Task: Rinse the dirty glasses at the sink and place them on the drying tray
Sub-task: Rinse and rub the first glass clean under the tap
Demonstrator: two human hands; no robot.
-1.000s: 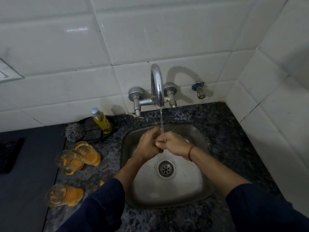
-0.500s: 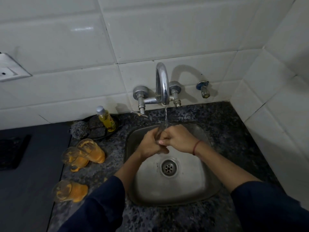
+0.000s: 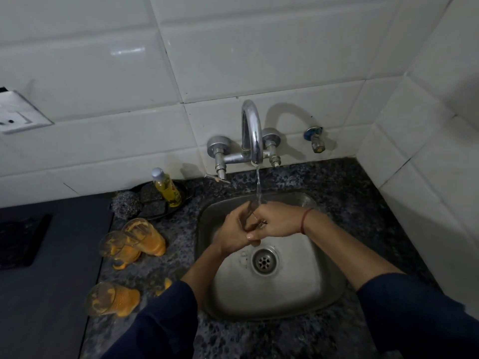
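Over the steel sink, both of my hands hold a clear glass under the water running from the tap. My left hand grips the glass from the left. My right hand curls round it from the right, and the two hands hide most of it. Three dirty glasses smeared with orange lie on their sides on the counter to the left: two together and one nearer to me.
A yellow soap bottle stands on a black dish beside a steel scrubber at the back left. A flat black object lies at the far left. Tiled walls close in the back and the right.
My hands have stayed under the running water with the glass, shifting only slightly. The view has moved a little, and a wall socket has come into sight at the left.
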